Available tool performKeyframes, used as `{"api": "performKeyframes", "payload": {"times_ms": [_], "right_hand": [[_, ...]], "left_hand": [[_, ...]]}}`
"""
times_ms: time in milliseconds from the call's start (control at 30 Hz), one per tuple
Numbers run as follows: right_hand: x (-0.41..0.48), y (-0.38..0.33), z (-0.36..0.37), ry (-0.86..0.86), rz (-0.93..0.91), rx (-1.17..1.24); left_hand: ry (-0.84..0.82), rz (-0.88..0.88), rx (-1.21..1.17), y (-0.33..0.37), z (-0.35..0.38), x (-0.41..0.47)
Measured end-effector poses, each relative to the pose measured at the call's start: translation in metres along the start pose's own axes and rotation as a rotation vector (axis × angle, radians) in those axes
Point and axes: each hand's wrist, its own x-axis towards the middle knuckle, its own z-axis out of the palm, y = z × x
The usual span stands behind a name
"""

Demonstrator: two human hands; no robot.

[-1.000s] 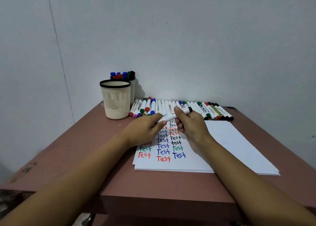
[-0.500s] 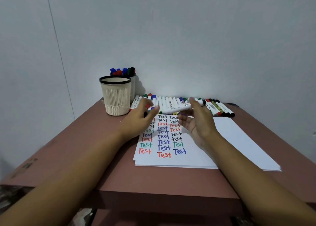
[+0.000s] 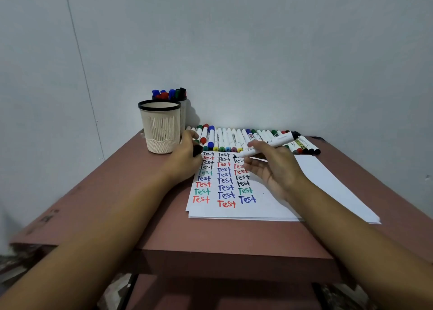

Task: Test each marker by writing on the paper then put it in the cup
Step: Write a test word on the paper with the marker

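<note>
Head view: we look down over both forearms onto a table (image 3: 112, 192).
Right hand (image 3: 276, 169): curled round the marker (image 3: 274, 142), with thumb and fingers pinching the smooth white barrel near its writing end.
Marker: a slim white cylinder with a black rear end, slanting up to the right of this hand. Its black tip meets the paper (image 3: 269, 207) just ahead of the fingers, atop the third column.
Left hand (image 3: 186, 160): apart from the right hand, over the sheet's left edge. Its fingers pinch a small black cap (image 3: 197, 150).
Paper: a flat white stack under both hands, bearing columns of "Test" in black, red, blue and green.
Cup (image 3: 160, 126): round cream plastic with a black rim and ribbed slots above a mesh-textured base. It stands upright just beyond the left hand, and we cannot see inside.
Rear cup (image 3: 183, 115): directly behind the first, holding capped markers.
Row (image 3: 230, 141): loose white-barrelled markers side by side beyond both hands.
Table: matte reddish-brown and flat, scuffed at its left edge.
</note>
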Motion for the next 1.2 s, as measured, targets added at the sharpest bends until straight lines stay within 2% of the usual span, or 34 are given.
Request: {"api": "performKeyframes", "payload": {"times_ms": [200,400,600,833,967,1200], "right_hand": [[-0.019,0.008,0.0,-0.07,-0.048,-0.202],[-0.028,0.015,-0.004,0.016,-0.069,-0.337],[-0.036,0.018,-0.002,-0.06,-0.088,-0.489],[-0.038,0.021,0.0,-0.114,-0.112,-0.573],[-0.035,0.023,-0.001,-0.068,-0.193,-0.646],[-0.037,0.023,-0.001,-0.093,-0.162,-0.584]], "left_hand": [[0.065,-0.043,-0.009,0.002,-0.002,0.0],[0.09,-0.049,0.0,-0.001,-0.001,0.001],[0.081,-0.088,-0.024,-0.002,-0.001,0.002],[0.072,-0.091,-0.008,-0.003,-0.001,0.003],[0.051,-0.093,-0.004,-0.003,-0.002,0.003],[0.049,-0.072,0.02,-0.002,-0.001,0.003]]}}
